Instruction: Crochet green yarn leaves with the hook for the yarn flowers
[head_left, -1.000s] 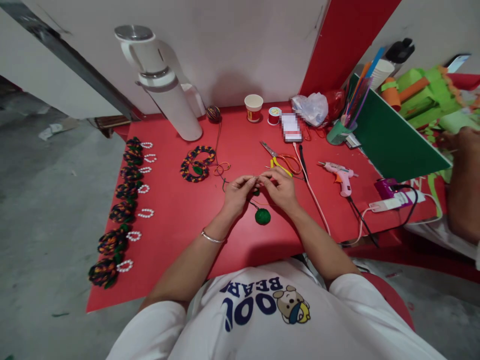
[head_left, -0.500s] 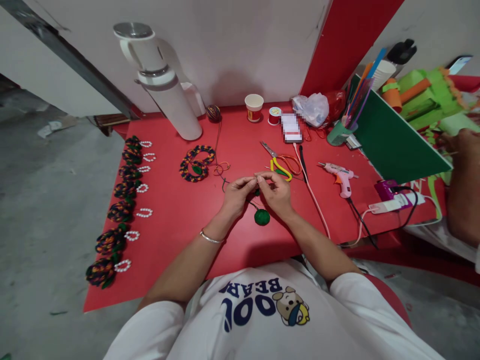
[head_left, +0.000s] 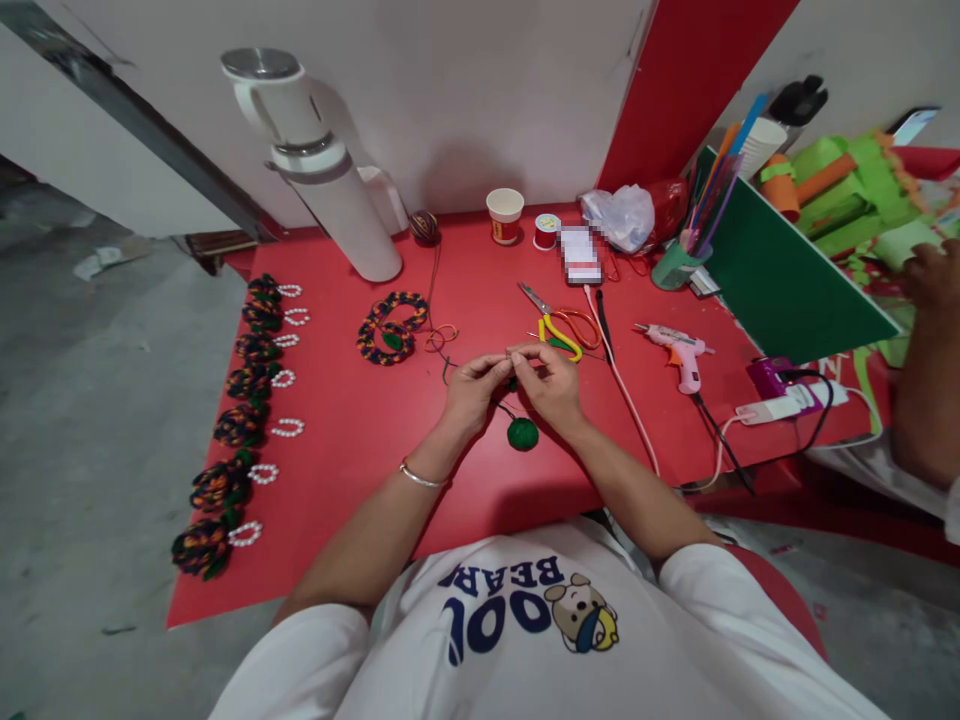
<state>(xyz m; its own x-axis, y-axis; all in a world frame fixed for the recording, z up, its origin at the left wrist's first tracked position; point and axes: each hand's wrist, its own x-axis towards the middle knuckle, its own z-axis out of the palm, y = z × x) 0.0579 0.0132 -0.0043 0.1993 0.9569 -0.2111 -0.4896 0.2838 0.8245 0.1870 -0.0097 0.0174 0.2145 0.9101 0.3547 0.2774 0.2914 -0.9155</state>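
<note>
Over the red table, my left hand (head_left: 471, 393) and my right hand (head_left: 553, 385) meet fingertip to fingertip, both pinched closed. Dark green yarn (head_left: 513, 384) shows just below the fingers; the exact pinch point is hidden. From there a strand runs down to a small green yarn ball (head_left: 523, 434). Left of my hands lies a looped multicoloured braid (head_left: 391, 328) with a green leaf shape on it. Yellow-handled scissors (head_left: 556, 335) and orange-handled scissors (head_left: 589, 330) lie just beyond my right hand.
Several knitted coils (head_left: 240, 425) and bead rings (head_left: 288, 428) line the table's left edge. At the back stand a tall thermos (head_left: 341, 215), a dark yarn ball (head_left: 424, 228) and a paper cup (head_left: 505, 215). A pink glue gun (head_left: 681, 355) and power strip (head_left: 776, 408) lie right.
My hands keep the same pinch in nearly the same place. At the right edge, another person's hand has shifted slightly. The whole view has moved a little.
</note>
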